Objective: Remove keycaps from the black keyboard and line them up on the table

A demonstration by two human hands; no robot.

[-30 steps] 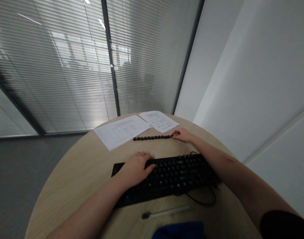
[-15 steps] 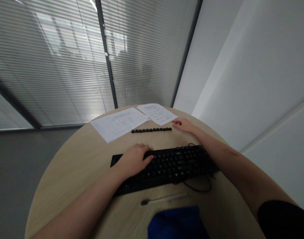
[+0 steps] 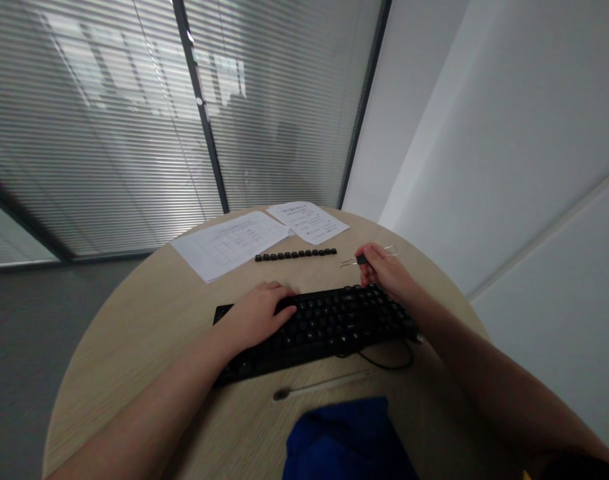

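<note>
By the keyboard's [image 3: 324,323] far edge, the right hand [image 3: 384,268], off the keycap row [image 3: 287,255], now clamps a wire tool [image 3: 361,259], seemingly readied; the left hand [image 3: 257,311] lies fingers apart.

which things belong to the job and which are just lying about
Likely job things:
long black keyboard under left hand
black-bodied wire tool in right hand
row of small black keycaps

Seemingly lying about:
white paper sheets
slim dark-tipped stick
blue cloth
</note>
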